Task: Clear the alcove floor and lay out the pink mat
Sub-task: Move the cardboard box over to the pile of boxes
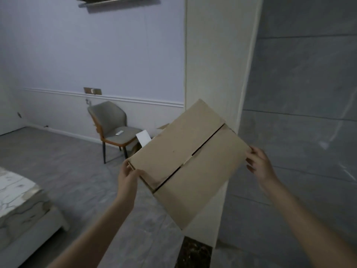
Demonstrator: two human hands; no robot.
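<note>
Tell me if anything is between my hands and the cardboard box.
Nothing visible. The left hand grips the near left corner of the flat brown cardboard box, and the right hand touches its right corner. The box is held up off the floor.
</note>
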